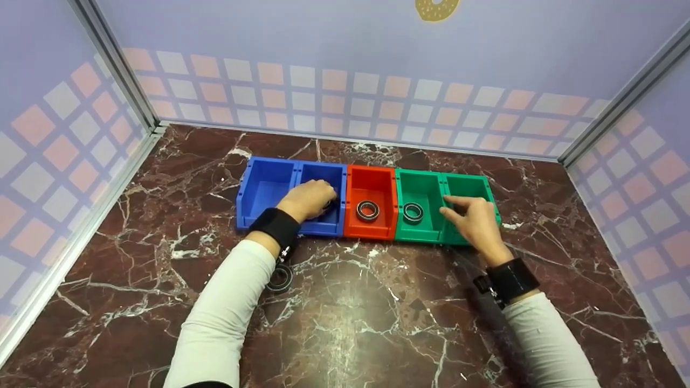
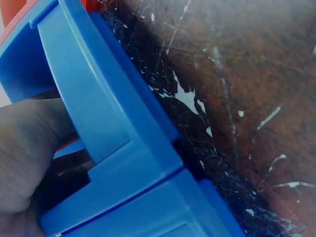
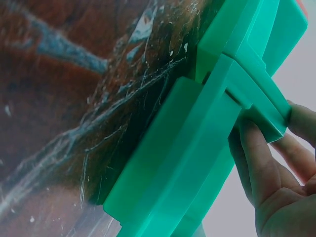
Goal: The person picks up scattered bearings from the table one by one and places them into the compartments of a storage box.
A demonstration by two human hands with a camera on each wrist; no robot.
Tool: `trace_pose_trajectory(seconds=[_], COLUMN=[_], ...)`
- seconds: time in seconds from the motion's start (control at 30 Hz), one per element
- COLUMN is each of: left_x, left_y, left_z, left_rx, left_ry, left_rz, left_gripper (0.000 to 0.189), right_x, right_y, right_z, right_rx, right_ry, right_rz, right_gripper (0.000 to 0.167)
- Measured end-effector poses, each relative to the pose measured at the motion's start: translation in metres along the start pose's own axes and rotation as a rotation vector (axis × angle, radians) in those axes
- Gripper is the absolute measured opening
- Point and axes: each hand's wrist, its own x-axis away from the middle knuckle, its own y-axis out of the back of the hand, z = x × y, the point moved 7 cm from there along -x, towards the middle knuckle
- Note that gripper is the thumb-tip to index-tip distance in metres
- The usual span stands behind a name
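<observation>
My left hand (image 1: 310,198) reaches down into the second blue bin (image 1: 321,229) from the left, fingers curled at the dark edge of a bearing (image 1: 328,205); most of that ring is hidden by the hand. In the left wrist view, the thumb side of the hand (image 2: 24,148) passes behind the bin's front lip. On the right, my other hand (image 1: 474,218) pinches the wall between the two green bins (image 1: 443,188). The right wrist view has fingers (image 3: 254,153) on either side of the green wall.
One bearing (image 1: 367,210) lies in the red bin (image 1: 372,175), another bearing (image 1: 413,213) in the left green bin. A third bearing (image 1: 280,278) is on the marbled table beside the left wrist. The leftmost blue bin (image 1: 269,196) joins the row. Panels (image 1: 345,102) enclose the back and sides.
</observation>
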Motion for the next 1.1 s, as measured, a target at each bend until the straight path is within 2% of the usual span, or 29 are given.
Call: trace_pose_trajectory(seconds=[0.57, 0.87, 1.1], left_x=[0.0001, 0.0005, 0.0052], left_y=[0.0029, 0.0037, 0.01], left_z=[-0.0002, -0.0014, -0.0013], left_rx=[0.028, -0.018, -0.033], left_ry=[0.013, -0.006, 0.003], left_rz=[0.013, 0.001, 0.014], left_gripper=[0.015, 0.011, 0.021], right_x=[-0.0009, 0.0, -0.0015], right_y=[0.0011, 0.0004, 0.0002], right_z=[0.0022, 0.0027, 0.002], right_rx=[0.012, 0.028, 0.027], right_ry=[0.005, 0.009, -0.005], right_rz=[0.01, 0.013, 0.017], right_gripper=[0.035, 0.035, 0.036])
